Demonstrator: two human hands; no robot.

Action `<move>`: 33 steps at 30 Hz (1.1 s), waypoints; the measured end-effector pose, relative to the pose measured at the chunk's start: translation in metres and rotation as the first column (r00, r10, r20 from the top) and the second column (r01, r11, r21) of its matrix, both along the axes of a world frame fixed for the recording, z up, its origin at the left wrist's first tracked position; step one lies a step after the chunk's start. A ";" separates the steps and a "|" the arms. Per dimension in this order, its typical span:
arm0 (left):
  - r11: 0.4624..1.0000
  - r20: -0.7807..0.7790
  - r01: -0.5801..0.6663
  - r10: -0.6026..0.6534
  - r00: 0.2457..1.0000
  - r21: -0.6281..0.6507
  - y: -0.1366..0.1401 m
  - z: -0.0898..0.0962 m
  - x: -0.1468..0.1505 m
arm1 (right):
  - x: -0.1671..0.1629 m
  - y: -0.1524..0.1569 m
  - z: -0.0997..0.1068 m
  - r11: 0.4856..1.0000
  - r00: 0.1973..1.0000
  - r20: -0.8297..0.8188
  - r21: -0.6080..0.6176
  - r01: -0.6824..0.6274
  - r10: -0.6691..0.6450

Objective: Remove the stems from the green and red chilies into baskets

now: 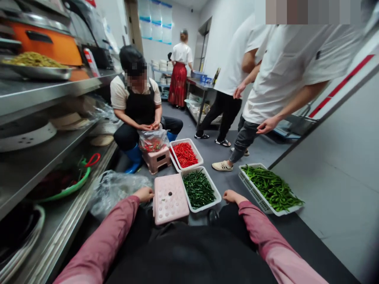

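My left hand (144,194), fingers curled, is at the left edge of a pink plastic stool (171,197); whether it touches the stool I cannot tell. To the right of the stool lies a white basket (218,196) of dark green chillies (199,188). Just beyond that basket's right rim is my right hand (232,196), also with curled fingers. Anything inside either hand is hidden. Behind the green chillies sits another white basket (200,157) full of red chillies (185,154).
A co-worker (139,98) sits opposite, hands at a plastic bag (153,140) of red chillies on a pink stool (156,159). Lighter green peppers (268,187) fill a basket at right. Metal shelves (59,154) line the left, beside a clear bag (118,191). Several people stand behind.
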State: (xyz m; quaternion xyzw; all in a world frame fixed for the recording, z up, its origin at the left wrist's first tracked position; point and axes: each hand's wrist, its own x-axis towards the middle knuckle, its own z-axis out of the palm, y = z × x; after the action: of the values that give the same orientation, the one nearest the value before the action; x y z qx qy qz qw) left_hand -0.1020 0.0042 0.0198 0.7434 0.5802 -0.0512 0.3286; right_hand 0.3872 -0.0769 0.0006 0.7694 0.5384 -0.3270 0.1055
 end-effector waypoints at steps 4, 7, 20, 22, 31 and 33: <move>1.000 0.031 -0.003 0.002 1.000 0.018 0.002 -0.004 -0.002 | 0.001 0.001 -0.001 1.000 1.000 0.005 -0.005 0.002 -0.002; 1.000 0.042 -0.003 0.004 0.999 -0.001 0.004 -0.016 -0.002 | 0.004 -0.001 -0.003 0.998 0.998 -0.032 0.027 0.052 -0.052; 0.999 0.077 -0.031 0.029 0.997 0.025 0.008 -0.030 0.000 | 0.008 -0.003 -0.008 0.994 0.998 -0.036 0.084 0.064 -0.061; 0.999 0.073 -0.036 0.034 0.997 0.020 0.007 -0.029 0.000 | 0.010 -0.002 -0.011 0.994 0.998 -0.019 0.092 0.056 -0.055; 0.998 0.070 -0.057 0.056 0.996 0.013 0.004 -0.026 0.001 | 0.010 -0.002 -0.011 0.993 0.998 -0.029 0.102 0.056 -0.053; 0.998 0.068 -0.063 0.062 0.996 0.010 0.004 -0.025 0.002 | 0.009 -0.003 -0.009 0.993 0.998 -0.034 0.102 0.058 -0.055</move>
State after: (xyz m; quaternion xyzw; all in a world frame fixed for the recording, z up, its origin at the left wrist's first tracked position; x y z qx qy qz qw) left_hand -0.1003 0.0079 -0.0048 0.7284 0.5920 -0.0123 0.3448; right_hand 0.3961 -0.0795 -0.0087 0.7836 0.5342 -0.3135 0.0480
